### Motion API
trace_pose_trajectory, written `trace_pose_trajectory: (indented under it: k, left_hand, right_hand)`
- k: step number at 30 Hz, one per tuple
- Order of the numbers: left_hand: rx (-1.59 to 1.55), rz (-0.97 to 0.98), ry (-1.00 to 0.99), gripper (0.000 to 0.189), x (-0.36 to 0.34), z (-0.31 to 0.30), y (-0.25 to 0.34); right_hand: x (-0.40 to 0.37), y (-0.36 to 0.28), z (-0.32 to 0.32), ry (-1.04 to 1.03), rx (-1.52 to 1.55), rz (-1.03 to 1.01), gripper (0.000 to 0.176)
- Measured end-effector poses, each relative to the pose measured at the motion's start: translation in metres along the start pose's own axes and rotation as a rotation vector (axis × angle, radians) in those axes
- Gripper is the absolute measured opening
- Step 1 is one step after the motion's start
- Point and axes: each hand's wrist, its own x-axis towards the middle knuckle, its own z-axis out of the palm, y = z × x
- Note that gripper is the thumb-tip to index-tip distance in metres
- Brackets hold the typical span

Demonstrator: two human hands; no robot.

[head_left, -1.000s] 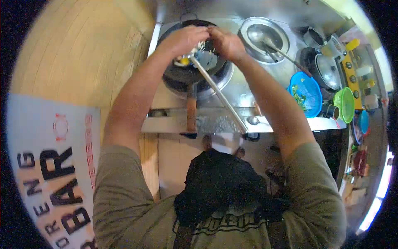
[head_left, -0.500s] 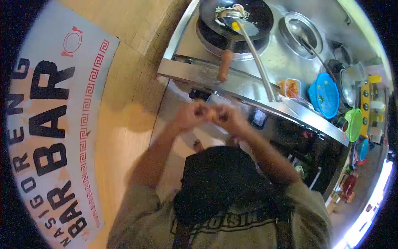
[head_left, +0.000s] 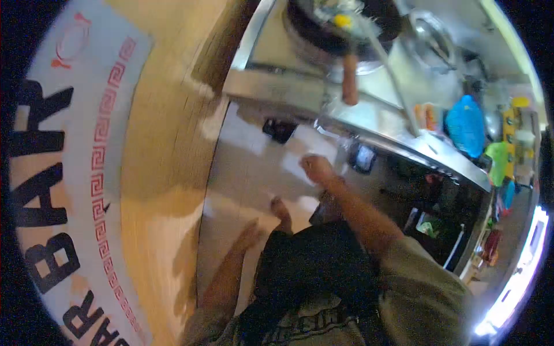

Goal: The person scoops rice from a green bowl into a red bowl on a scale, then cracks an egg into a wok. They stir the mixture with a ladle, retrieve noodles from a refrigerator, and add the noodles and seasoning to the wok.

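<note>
My right hand (head_left: 317, 170) is closed in front of the counter's edge, below the wok's wooden handle. What it holds, if anything, is hidden. My left hand (head_left: 248, 235) hangs low near my apron, over the pale floor, apart from the right hand. Motion smears its fingers. A dark wok (head_left: 311, 36) stands on the stove at the top, cut off by the frame edge. A yellow egg yolk (head_left: 342, 22) shows in it beside pale shreds. The long metal handle of a ladle (head_left: 395, 83) slants from the wok over the counter edge.
A metal bowl (head_left: 430, 37) stands right of the wok. Further along the counter are an orange-filled container (head_left: 426, 117), a blue basket (head_left: 465, 127) and a green basket (head_left: 496, 164). A lettered banner (head_left: 109, 150) hangs at the left beyond a wooden surface (head_left: 164, 173).
My hands were together in front of the counter and have parted. The left dropped down and left toward my body; the right moved slightly right. The view has shifted.
</note>
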Motion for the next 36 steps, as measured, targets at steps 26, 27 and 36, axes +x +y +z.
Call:
trace_pose_trajectory:
  k: [26, 27, 36]
  left_hand:
    - [-1.260, 0.314, 0.066, 0.006, 0.262, 0.093, 0.329]
    - [-1.307, 0.260, 0.069, 0.006, 0.259, 0.077, 0.332]
    - [-1.510, -0.245, -0.620, 0.028, 0.214, -0.059, 0.300]
  right_hand:
    - [-0.024, -0.045, -0.370, 0.156, -0.502, 0.400, 0.051]
    - [-0.016, -0.044, -0.364, 0.186, -0.462, 0.353, 0.050]
    - [0.000, -0.081, -0.359, 0.211, -0.225, 0.447, 0.053]
